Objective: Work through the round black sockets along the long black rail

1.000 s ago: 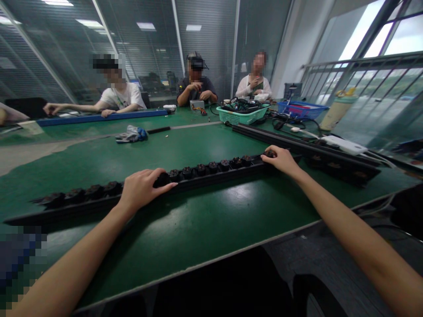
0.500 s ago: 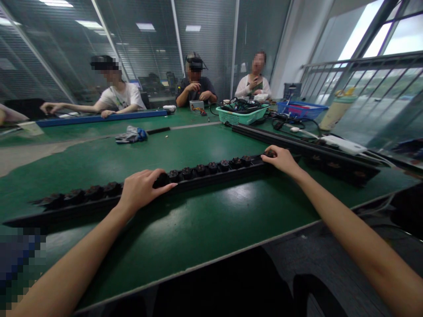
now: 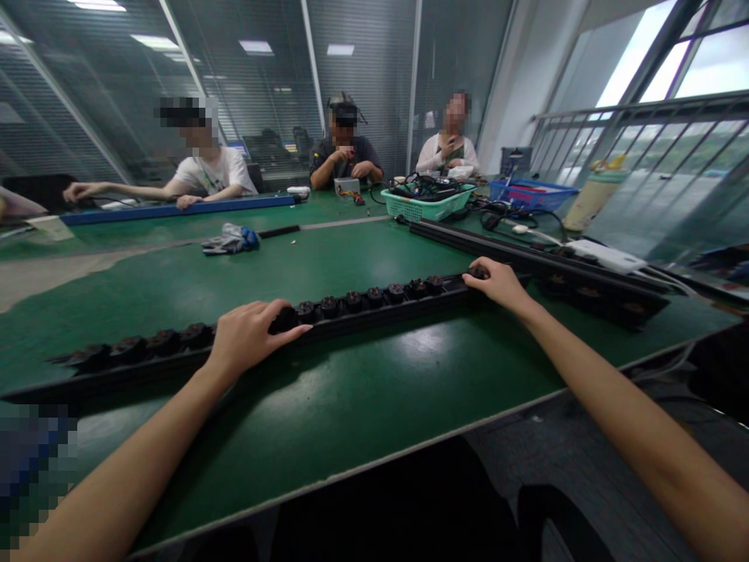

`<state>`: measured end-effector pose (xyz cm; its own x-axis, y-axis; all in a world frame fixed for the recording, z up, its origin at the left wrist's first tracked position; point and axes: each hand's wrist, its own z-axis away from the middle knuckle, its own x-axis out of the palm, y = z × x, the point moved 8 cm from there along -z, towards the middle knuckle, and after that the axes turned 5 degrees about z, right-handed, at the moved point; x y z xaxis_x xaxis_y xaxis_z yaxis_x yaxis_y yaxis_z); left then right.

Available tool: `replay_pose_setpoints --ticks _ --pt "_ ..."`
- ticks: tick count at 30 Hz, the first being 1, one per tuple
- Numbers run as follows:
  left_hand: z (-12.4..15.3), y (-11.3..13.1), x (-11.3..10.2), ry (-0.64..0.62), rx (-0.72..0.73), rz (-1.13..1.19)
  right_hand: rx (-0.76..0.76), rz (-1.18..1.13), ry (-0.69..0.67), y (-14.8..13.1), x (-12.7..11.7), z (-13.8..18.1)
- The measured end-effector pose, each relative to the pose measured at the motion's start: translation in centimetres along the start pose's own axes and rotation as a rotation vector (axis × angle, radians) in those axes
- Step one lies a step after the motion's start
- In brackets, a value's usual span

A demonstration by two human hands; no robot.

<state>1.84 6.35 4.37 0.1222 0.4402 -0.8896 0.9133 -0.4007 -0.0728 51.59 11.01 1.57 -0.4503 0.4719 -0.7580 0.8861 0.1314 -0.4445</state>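
A long black power strip (image 3: 374, 314) lies slantwise across the table, with a row of round black socket modules (image 3: 353, 300) along its top. My left hand (image 3: 249, 332) is wrapped over the strip left of its middle, its thumb along the near side and its fingers over a module. Near the strip's right end, my right hand (image 3: 496, 281) pinches a round black socket module (image 3: 478, 272) between thumb and fingers. Whether that module is seated in the strip is hard to tell. My fingers partly hide both gripped places.
More black strips (image 3: 562, 269) lie to the right beside a white power board (image 3: 608, 256). A green basket (image 3: 430, 204) of cables, a blue basket (image 3: 532, 193) and a tumbler (image 3: 594, 199) stand behind. Gloves (image 3: 231, 240) lie mid-table. Three people sit opposite; one touches a blue bar (image 3: 181, 209).
Both my hands keep their hold and the strip stays in place. The view shifts very slightly. The person at the far right has raised a hand a little.
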Motion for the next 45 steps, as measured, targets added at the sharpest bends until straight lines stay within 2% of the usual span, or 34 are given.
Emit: replay_pose_setpoints --ticks 12,28,34,45 --pt "0.0 0.0 0.1 0.012 0.007 0.001 0.036 0.073 -0.052 1.6 -0.1 -0.4" --pt "0.1 -0.2 0.3 -0.006 0.001 0.007 0.13 0.131 -0.042 3.4 -0.9 -0.8" --pt "0.1 -0.3 0.3 0.002 0.0 0.038 0.197 0.196 -0.01 4.9 -1.5 -1.0" --pt "0.1 -0.1 0.2 0.027 0.036 0.01 0.19 0.295 -0.022 6.1 -1.5 -1.1"
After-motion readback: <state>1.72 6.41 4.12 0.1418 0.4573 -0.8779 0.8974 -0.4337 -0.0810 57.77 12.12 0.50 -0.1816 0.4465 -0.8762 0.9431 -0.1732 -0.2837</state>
